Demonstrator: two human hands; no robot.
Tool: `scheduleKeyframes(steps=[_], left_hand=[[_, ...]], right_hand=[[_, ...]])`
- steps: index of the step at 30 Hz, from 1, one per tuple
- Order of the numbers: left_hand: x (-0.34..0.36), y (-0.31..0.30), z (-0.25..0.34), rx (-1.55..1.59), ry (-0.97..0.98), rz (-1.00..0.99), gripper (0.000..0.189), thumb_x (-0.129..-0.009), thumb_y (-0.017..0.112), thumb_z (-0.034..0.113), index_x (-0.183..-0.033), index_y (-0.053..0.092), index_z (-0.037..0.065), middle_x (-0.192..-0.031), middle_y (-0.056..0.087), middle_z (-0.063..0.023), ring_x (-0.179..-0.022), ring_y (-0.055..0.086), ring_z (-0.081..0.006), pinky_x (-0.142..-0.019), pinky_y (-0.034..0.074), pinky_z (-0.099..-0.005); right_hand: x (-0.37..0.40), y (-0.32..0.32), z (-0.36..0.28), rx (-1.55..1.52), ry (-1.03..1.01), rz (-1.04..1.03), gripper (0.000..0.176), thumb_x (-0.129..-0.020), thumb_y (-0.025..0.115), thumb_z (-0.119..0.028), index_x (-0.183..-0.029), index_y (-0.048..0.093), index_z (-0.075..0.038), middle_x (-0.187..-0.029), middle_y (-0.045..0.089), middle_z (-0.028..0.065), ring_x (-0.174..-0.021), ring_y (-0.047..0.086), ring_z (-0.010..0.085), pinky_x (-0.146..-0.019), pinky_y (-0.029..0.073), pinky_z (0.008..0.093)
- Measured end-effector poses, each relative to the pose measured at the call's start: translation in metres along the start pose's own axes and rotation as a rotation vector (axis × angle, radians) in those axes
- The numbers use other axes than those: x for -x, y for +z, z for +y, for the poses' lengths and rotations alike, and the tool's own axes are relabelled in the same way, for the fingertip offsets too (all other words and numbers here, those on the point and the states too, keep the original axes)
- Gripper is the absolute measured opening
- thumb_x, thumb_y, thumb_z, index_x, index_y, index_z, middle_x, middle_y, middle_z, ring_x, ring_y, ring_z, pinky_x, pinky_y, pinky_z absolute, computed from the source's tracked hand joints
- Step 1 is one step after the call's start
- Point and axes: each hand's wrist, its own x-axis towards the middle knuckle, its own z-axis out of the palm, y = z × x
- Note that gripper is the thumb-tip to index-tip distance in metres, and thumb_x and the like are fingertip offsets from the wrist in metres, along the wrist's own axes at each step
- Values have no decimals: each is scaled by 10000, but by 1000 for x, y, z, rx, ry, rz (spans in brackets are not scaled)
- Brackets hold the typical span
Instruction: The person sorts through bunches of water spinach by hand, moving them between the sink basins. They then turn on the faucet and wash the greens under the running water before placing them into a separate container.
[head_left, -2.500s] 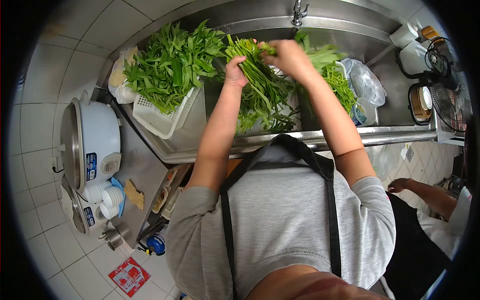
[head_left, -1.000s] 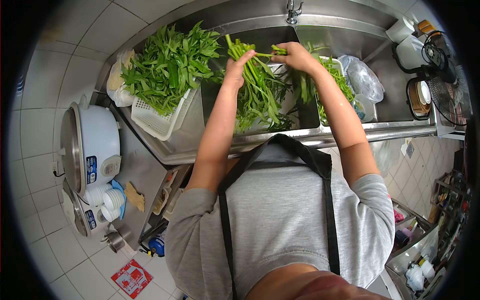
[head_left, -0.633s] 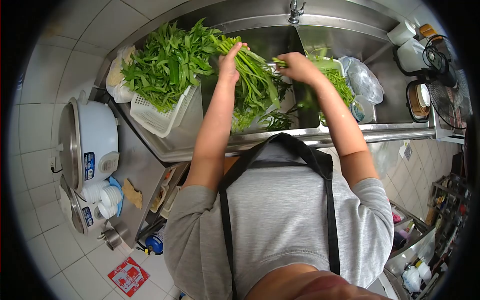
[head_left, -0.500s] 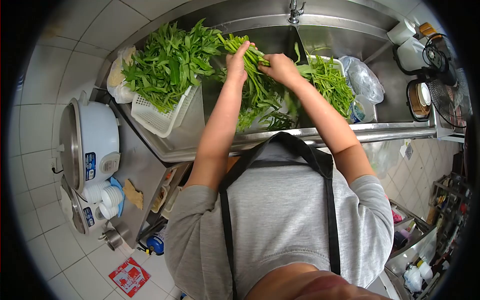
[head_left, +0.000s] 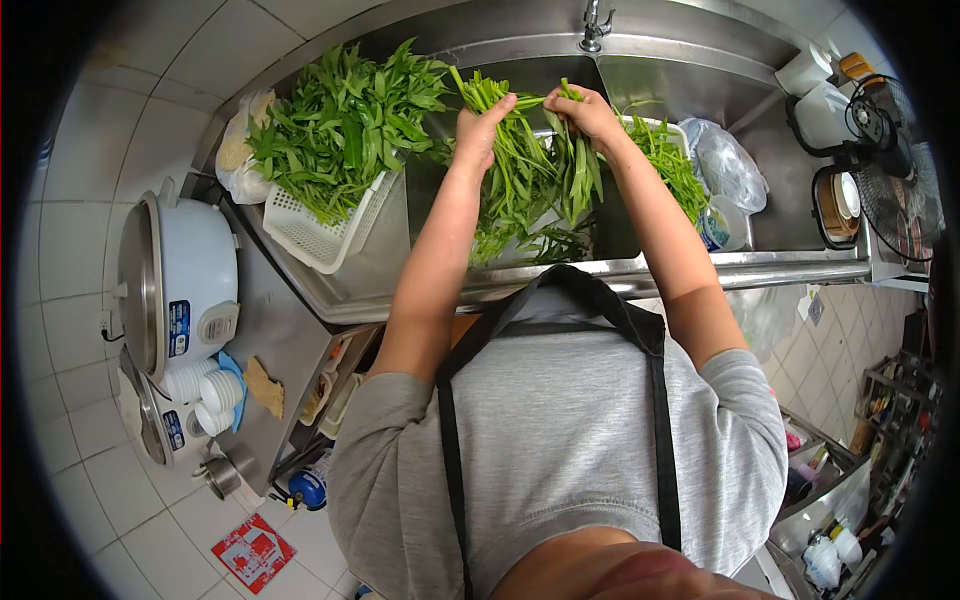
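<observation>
While both hands (head_left: 478, 138) (head_left: 590, 116) clasp green stems (head_left: 483, 91), space separates them from the sink's rear rim (head_left: 530, 44).

Leafy green stems (head_left: 530, 180), held drooping.
Larger bunch (head_left: 515, 150) is clasped by left fingers (head_left: 504, 103), smaller bunch (head_left: 580, 175) by right fingers (head_left: 556, 100).

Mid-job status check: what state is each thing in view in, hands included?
Left hand: closed around a bundle of leafy greens
Right hand: closed on a smaller bunch
Left basket: heaped with greens
Right basket: holding green stems
Tap: no water visible
Large cooker: lid on
White dishes: stacked
Plastic bag: crumpled
Fan: spinning or still, cannot tell
</observation>
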Motion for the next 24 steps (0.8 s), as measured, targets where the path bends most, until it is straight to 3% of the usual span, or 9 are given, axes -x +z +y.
scheduleKeyframes(steps=[3,9,11,13,16,18,20,22,24], left_hand=[[0,1,-3,57,26,3,438,-688,744,175,-1038,532,16,-1004,556,-66,-931,514,-160,-844,382,-307],[-10,-25,0,225,-9,239,489,-688,738,161,-1083,504,-7,-1059,541,-94,-969,504,-187,-858,386,-323],[-14,-31,1,284,0,224,491,-697,728,146,-1098,493,-12,-1063,536,-93,-966,506,-192,-844,398,-329],[-15,-31,2,248,28,300,494,-704,720,132,-1112,481,-14,-1066,531,-91,-957,509,-191,-836,404,-328],[-16,-19,1,271,56,289,502,-703,719,122,-1118,473,-17,-1071,528,-89,-957,508,-188,-838,402,-322],[-17,-12,-2,295,79,273,500,-704,718,120,-1117,473,-18,-1071,528,-89,-955,509,-187,-834,405,-319],[-19,-5,-7,272,97,254,487,-704,718,117,-1106,479,-20,-1059,533,-93,-935,519,-192,-811,421,-320],[-13,8,-4,277,69,232,483,-703,720,120,-1100,483,-18,-1053,536,-92,-929,522,-192,-806,425,-322],[-8,15,-3,306,-9,192,478,-695,730,129,-1088,495,-9,-1036,546,-85,-926,525,-189,-806,425,-326]], right_hand=[[-2,-8,5,-345,-45,68,73,-767,592,-135,-808,605,-76,-606,498,-28,-468,404,55,-438,303,179],[16,-76,-12,-534,-202,224,166,-817,593,-210,-916,533,-90,-755,559,7,-512,464,70,-496,414,203],[30,-88,-31,-462,-318,173,167,-856,541,-216,-957,496,-90,-858,607,52,-549,459,68,-532,423,203],[39,-86,-49,-232,-323,190,160,-868,523,-217,-942,501,-77,-806,606,42,-545,433,60,-551,404,190],[40,-71,-62,415,-318,252,216,-832,574,-255,-894,557,-48,-813,613,36,-656,512,99,-626,430,239],[37,-48,-54,511,-464,67,236,-766,626,-196,-953,603,-54,-845,628,69,-801,578,139,-745,448,282],[29,-17,-42,636,-366,-74,239,-720,632,-200,-903,629,-47,-838,642,116,-765,613,200,-723,463,306],[19,13,-28,779,-343,92,287,-706,628,-266,-928,636,-84,-785,613,199,-759,594,336,-714,468,380],[12,21,-20,782,-306,90,294,-715,623,-262,-942,635,-75,-774,611,201,-737,598,310,-698,461,366]])
